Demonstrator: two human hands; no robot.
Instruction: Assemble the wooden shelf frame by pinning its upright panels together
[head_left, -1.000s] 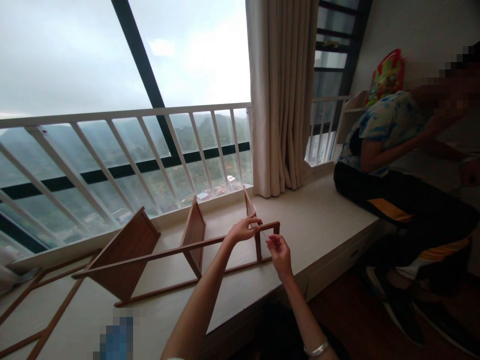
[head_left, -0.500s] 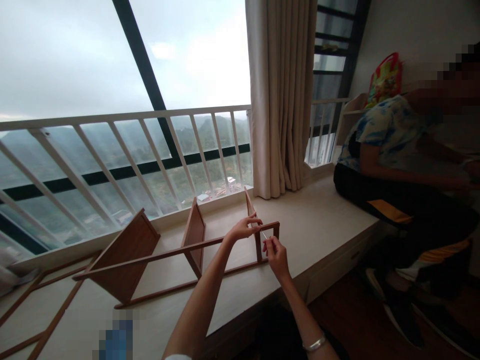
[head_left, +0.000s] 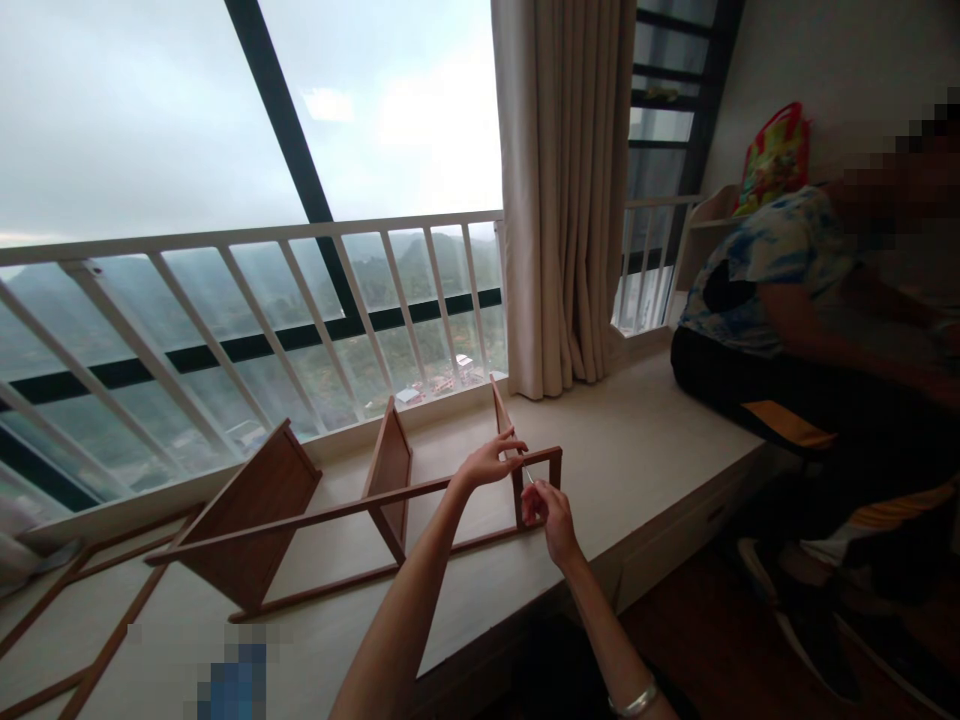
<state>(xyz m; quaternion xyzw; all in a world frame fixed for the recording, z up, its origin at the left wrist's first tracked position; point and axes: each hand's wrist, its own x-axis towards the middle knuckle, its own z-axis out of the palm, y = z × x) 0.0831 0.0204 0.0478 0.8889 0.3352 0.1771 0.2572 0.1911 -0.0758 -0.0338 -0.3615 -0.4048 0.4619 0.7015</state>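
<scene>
A brown wooden shelf frame (head_left: 322, 518) lies on its side on the pale ledge, its several boards standing across between long rails. My left hand (head_left: 486, 462) is at the frame's right end, bent over the upper rail beside the end board (head_left: 502, 405), with fingers gripping around the joint. Just right of and below it, my right hand (head_left: 551, 510) pinches a thin silver tool (head_left: 529, 474), perhaps a hex key. The tool's tip points up at the rail by my left fingertips; exactly where it meets the wood is hidden.
Another wooden frame (head_left: 112, 640) lies flat at the left. White railing (head_left: 262, 235) and windows run behind the ledge (head_left: 637, 450), with a beige curtain (head_left: 559, 200). At the right sits a person (head_left: 780, 270), near a colourful bag (head_left: 776, 160).
My right hand has turned at the wrist around the silver tool, its fingers curling in more. My left hand stays at the joint. The seated person has shifted slightly.
</scene>
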